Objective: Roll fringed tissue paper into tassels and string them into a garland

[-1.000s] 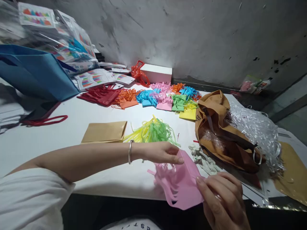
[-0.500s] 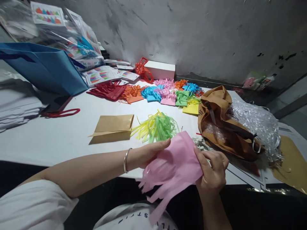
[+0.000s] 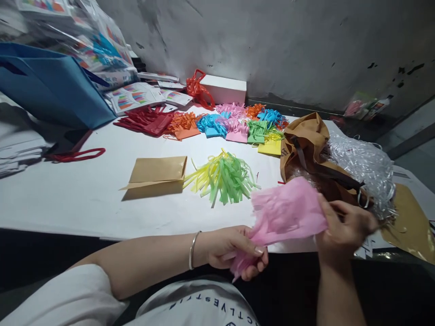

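Observation:
A pink fringed tissue-paper tassel (image 3: 288,210) stretches between my two hands above the table's front edge. My left hand (image 3: 241,251) is closed round its gathered strips, with the cut ends poking out below the fingers. At the other end, my right hand (image 3: 345,226) pinches the uncut side of the paper and is a little blurred. Beyond them, a yellow tassel (image 3: 204,179) and a green tassel (image 3: 229,176) lie fanned out together on the white table. Left of these is a folded brown paper piece (image 3: 158,170).
Folded tassels in several colours, such as the dark red bundle (image 3: 146,121), line the back. A brown bag (image 3: 306,136) and shredded clear strips (image 3: 363,167) lie right. A blue bag (image 3: 57,90) stands left, and a white box (image 3: 224,89) rests by the wall.
My left hand has moved down and closed round the tassel's strips. My right hand has shifted right with the uncut end, so the pink tissue is now stretched sideways. The view has shifted slightly.

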The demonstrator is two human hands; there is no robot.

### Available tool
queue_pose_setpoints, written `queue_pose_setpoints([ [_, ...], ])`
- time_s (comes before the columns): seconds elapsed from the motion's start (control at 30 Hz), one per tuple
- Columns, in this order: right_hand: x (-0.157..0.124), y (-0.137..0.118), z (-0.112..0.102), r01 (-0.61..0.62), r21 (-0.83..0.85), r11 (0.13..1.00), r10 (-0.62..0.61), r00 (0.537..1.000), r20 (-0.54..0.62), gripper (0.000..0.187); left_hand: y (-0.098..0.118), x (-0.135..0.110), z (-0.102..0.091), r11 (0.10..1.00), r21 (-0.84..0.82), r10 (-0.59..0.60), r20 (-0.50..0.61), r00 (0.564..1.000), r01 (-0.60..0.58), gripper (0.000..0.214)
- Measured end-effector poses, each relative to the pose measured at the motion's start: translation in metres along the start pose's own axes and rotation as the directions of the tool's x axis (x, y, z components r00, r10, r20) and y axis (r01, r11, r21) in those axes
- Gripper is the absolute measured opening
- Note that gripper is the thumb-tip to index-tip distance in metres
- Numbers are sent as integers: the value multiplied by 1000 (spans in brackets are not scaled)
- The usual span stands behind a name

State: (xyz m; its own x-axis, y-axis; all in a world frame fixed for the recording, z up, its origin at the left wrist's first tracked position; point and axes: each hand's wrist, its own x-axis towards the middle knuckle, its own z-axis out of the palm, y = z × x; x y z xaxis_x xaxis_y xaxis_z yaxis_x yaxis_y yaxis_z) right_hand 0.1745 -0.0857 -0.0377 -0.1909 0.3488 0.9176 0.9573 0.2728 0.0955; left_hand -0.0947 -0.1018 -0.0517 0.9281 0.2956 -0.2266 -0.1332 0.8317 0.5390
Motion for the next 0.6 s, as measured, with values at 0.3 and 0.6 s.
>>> queue_pose_setpoints([
  [0.3,-24,-59,-10,257,145,956,-285,930,231,26,18,-87,-50,964,264,149,-403,903,-41,33],
  [0.6,-66,-143,27,8,542,841,-321,813,486,35,0,-170,-41,149,817,912,-331,243,556,35],
])
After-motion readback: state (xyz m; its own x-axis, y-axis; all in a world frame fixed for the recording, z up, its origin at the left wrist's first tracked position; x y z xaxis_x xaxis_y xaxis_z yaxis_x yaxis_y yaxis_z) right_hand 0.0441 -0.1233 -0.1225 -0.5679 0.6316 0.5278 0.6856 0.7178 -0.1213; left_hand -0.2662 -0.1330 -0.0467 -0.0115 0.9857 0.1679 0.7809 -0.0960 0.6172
